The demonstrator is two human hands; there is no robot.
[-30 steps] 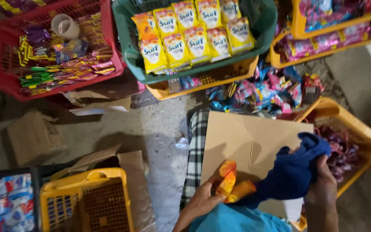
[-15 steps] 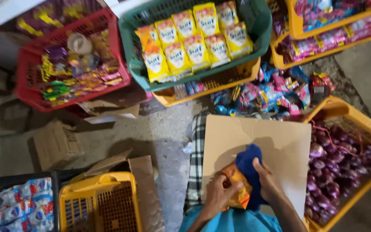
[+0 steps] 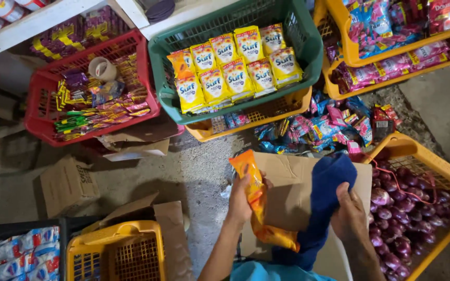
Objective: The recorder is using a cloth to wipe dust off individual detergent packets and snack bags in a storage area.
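Both forearms come up from the bottom edge, bare, elbows out of view. Left hand raised mid-frame, fingers curled shut round an orange packet, thumb toward the right hand. Left forearm angles up and to the right from the lower centre. Right hand sits just beside it at the same height, back of hand to camera, fingers closed on a blue cloth. Right wrist straight, forearm rising near vertical.
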